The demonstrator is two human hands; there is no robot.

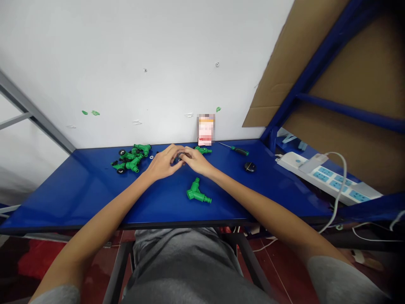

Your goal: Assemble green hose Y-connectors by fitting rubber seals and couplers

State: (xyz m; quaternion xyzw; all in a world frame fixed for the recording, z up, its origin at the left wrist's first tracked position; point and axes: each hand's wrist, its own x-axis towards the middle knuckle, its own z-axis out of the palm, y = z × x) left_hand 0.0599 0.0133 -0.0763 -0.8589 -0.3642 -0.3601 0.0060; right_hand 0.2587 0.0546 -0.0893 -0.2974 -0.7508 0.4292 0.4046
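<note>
**Head view: small dark round part [181,156] held between both hands, mid-bench.**
The left hand [161,164] and right hand [198,162] meet above the blue bench [79,190], backs up, forearms angled inward. Fingers closed; the fingertips of both hands grip the part, mostly hiding it. A green plastic fitting [202,150] lies just beyond the right hand; a green Y-shaped fitting [198,192] lies below both hands, nearer the body. Left of the left hand: a heap of green fittings [131,158] with black ends, and a small white washer [151,157] just beside it. Farther right: a screwdriver [238,150] and a black round cap [249,167]. A white power strip [329,181] sits beyond the bench's right end.
</note>
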